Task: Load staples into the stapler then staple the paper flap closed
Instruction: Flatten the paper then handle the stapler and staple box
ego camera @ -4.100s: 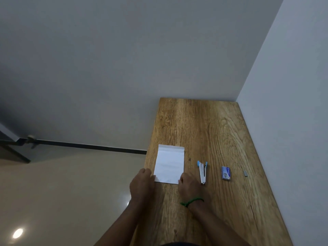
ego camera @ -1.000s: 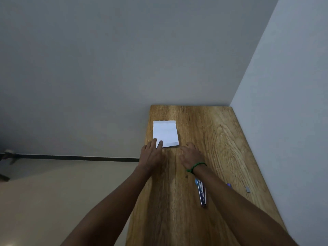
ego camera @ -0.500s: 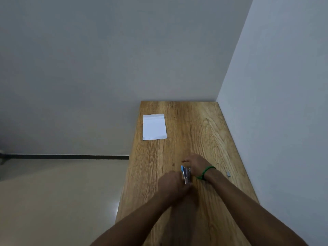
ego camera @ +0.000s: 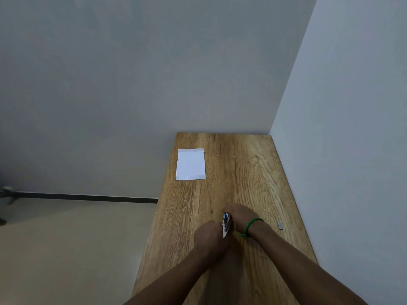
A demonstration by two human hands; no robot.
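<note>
A small silver and blue stapler (ego camera: pixel 226 224) is held between both hands over the middle of the wooden table (ego camera: pixel 253 172). My left hand (ego camera: pixel 208 238) grips its near end. My right hand (ego camera: pixel 241 217), with a green band at the wrist, closes over its far end and right side. Most of the stapler is hidden by the fingers. A white paper envelope (ego camera: pixel 190 164) with a folded flap along its far edge lies flat at the far left of the table, well away from both hands. A small grey strip of staples (ego camera: pixel 280 225) lies to the right of my right wrist.
The table is narrow and runs away from me, with a white wall (ego camera: pixel 352 150) along its right side and a grey wall at its far end. Its left edge drops off to a pale floor (ego camera: pixel 77 249). The staple box is hidden by my right arm.
The paper was pushed to the far left of the table a second ago. Both hands then pulled back and took hold of the stapler; since half a second ago they have barely moved.
</note>
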